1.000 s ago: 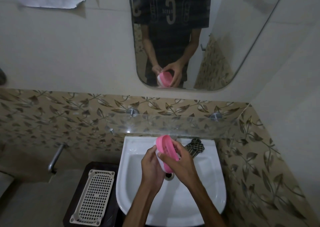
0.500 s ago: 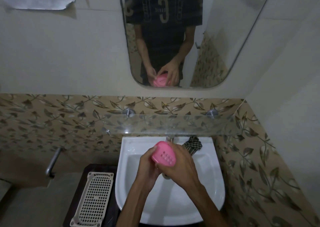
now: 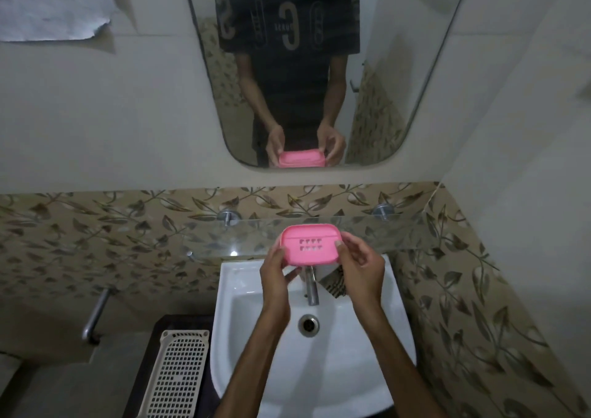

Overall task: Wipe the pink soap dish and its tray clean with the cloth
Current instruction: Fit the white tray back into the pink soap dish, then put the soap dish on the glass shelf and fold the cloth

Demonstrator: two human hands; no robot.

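— Where do we have the pink soap dish (image 3: 310,247)?

— Level, long axis running left to right, over the front edge of the glass shelf (image 3: 383,232), above the sink (image 3: 351,337).

— And our fingers?

— Our left hand (image 3: 277,277) pinches its left end, our right hand (image 3: 359,266) its right end, fingers clamped on both. The cloth (image 3: 335,283) lies nearer our right hand, we judge.

Glass shelf (image 3: 367,235) and tap (image 3: 311,286) crowd the basin (image 3: 243,353); its bowl lies open.
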